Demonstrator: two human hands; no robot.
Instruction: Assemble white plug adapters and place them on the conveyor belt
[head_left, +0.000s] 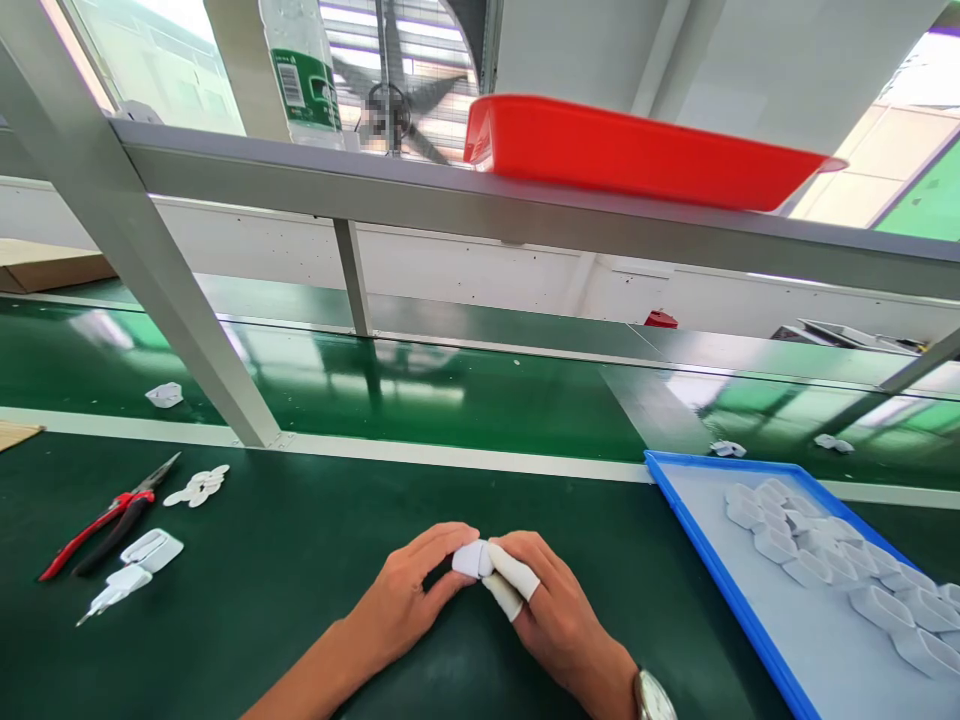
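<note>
Both hands are pinching one small white plastic part [471, 557] over the green table [300, 560].
Left hand [401, 600] and right hand [551, 610] fingers are clamping it together, between the pliers [112, 515] and the blue tray [705, 540].

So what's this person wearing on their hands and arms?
Both forearms are bare, no sleeves showing. The right hand has white finger cots on two fingers, and a silver-cased wristwatch sits on that wrist. The left hand shows no glove or ring.
</note>
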